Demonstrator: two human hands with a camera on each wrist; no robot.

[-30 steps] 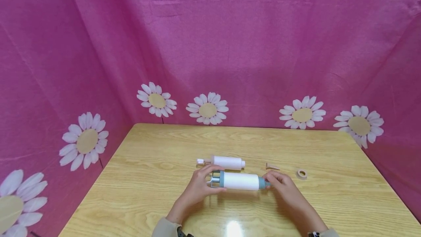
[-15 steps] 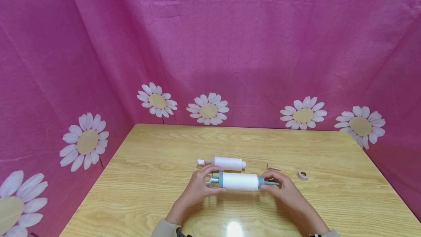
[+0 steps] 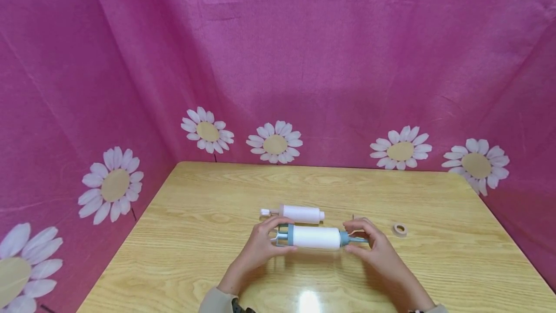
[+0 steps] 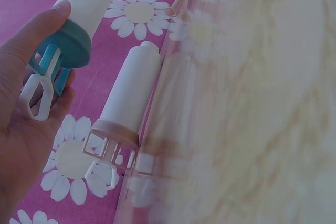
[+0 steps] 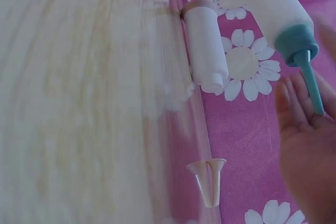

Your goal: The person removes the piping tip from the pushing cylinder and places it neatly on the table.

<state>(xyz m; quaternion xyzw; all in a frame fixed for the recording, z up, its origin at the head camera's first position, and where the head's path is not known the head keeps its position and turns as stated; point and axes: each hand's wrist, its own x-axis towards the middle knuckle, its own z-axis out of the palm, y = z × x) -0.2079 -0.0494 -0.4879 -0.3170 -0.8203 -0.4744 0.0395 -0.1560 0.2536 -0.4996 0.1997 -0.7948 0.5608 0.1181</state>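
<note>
A white syringe (image 3: 316, 237) with teal end collars is held level above the table. My left hand (image 3: 258, 243) grips its left end, the thumb lying on the barrel beside the teal cap (image 4: 68, 43). A white loop handle (image 4: 38, 97) sticks out there, within the palm. At the other end, the slim teal nozzle (image 5: 311, 85) points toward the palm of my right hand (image 3: 373, 245). That hand's fingers and thumb stand spread on either side of the collar (image 5: 295, 43), fingers extended.
Behind the held syringe lies a second white syringe (image 3: 301, 214) with a beige collar and loop handle. A small beige nozzle (image 5: 208, 182) lies to its right, partly hidden by my right hand in the head view. Farther right is a beige ring (image 3: 399, 229). Pink curtains border the wooden table (image 3: 217, 192).
My right hand moved from the nozzle's tip onto its collar, then spread its fingers from the collar. The nozzle shows more fully now. My left hand keeps its grip.
</note>
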